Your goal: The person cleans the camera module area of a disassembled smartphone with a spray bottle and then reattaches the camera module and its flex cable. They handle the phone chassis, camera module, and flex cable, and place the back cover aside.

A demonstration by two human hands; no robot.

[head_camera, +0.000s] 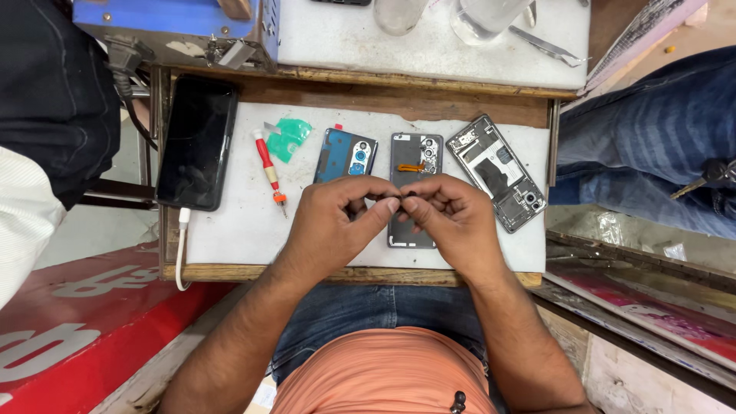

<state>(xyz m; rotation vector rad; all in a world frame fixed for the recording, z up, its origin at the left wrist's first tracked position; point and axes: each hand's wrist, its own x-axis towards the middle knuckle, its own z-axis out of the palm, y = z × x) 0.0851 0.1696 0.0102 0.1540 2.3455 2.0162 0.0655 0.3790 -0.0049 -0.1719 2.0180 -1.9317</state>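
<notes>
My left hand (337,218) and my right hand (452,218) meet over a white work mat (230,222), fingertips pinched together on a tiny dark part (400,201) that I can barely make out. Beneath them lies an opened grey phone body (415,157) with an orange flex cable. A blue phone back cover (345,156) rests just left of it, and a bare metal phone frame (497,171) lies tilted to the right.
A red-handled screwdriver (269,170) and a green film piece (290,136) lie on the mat's left. A black phone (198,142) with a white cable sits at the left edge. Tweezers (546,44) and clear cups are on the rear shelf. Another person's jeans-clad leg (652,138) is at right.
</notes>
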